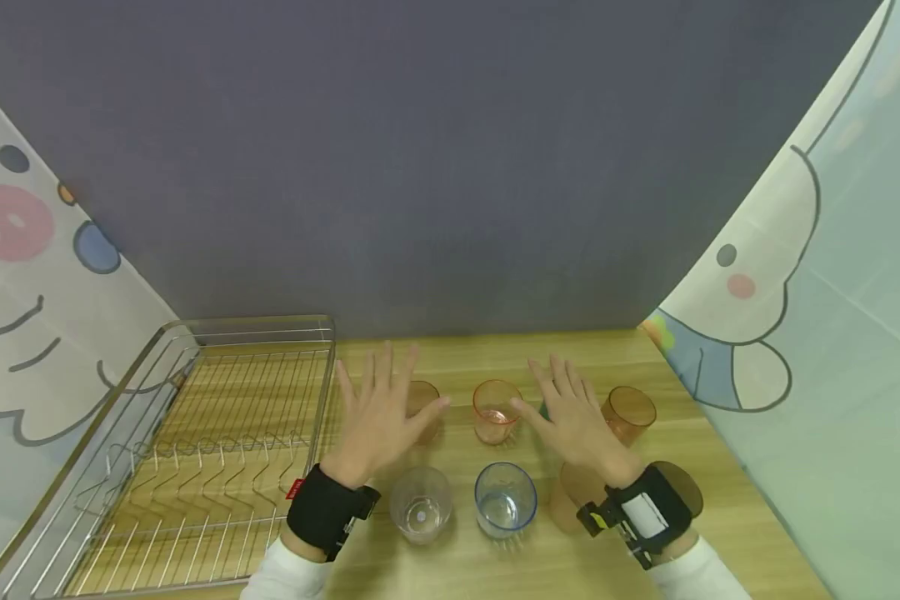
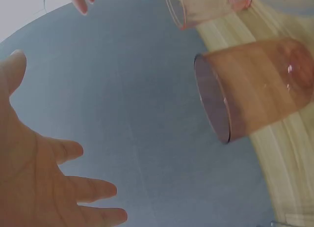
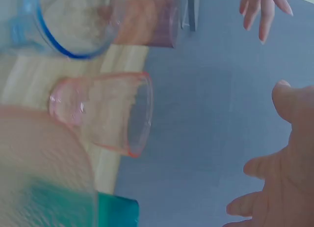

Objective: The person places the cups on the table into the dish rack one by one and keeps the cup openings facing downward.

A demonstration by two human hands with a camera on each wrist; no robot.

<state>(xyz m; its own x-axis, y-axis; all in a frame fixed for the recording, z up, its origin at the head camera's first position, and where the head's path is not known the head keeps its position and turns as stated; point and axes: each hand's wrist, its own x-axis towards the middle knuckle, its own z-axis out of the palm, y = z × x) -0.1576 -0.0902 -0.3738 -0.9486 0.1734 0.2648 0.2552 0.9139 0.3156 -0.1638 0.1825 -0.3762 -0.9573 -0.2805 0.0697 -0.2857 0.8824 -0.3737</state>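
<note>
My left hand point(image 1: 378, 423) hovers palm down with fingers spread, and an amber cup point(image 2: 265, 89) stands below it, partly hidden in the head view. On the other side my right hand point(image 1: 579, 423) is spread the same way, holding nothing. It covers most of a green cup point(image 3: 117, 210). Between the hands stands a clear cup with an orange-red rim point(image 1: 497, 414), near my right thumb. Closer to me are a clear cup point(image 1: 421, 507), a blue-rimmed cup point(image 1: 505, 502) and a pale orange textured cup point(image 3: 39, 148), the last partly behind the right wrist.
A wire dish rack point(image 1: 322, 400) with wavy dividers takes up the left of the wooden table point(image 1: 555, 346). At the right stand another amber cup point(image 1: 632, 408) and a brown cup point(image 1: 682, 485). A dark panel point(image 1: 435, 183) rises behind, with printed cloths at both sides.
</note>
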